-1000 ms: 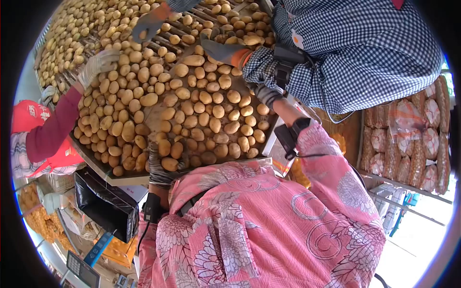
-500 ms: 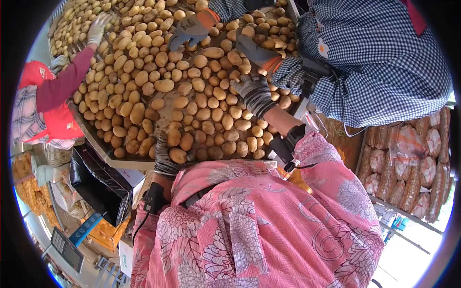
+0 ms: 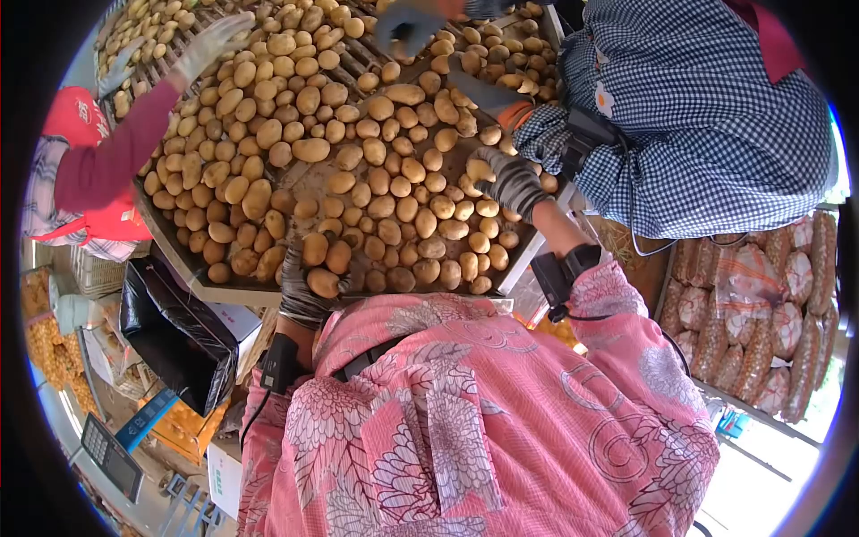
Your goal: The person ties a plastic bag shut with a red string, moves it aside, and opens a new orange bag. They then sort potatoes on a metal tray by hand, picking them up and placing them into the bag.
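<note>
Potatoes [image 3: 379,206] lie spread across a wide sorting table [image 3: 300,182]. At the near edge my left hand [image 3: 299,291], in a dark striped glove, curls around a potato [image 3: 323,283], and other potatoes touch its fingers. My right hand [image 3: 512,182], in a matching grey striped glove, is over the right side of the table. Its fingers are bent around a potato [image 3: 479,169], partly covered by the glove.
Across the table a co-worker's grey-gloved hands [image 3: 407,27] reach over potatoes from the right. Another person's pale-gloved hand [image 3: 210,46] works at the left. Filled bags [image 3: 747,304] stand at right. A black-lined box [image 3: 174,340] and a scale display [image 3: 112,456] sit lower left.
My right hand has moved slightly right and down, and a potato now shows at its fingers. My left hand stays by the near edge. Bare slats now show at the far side.
</note>
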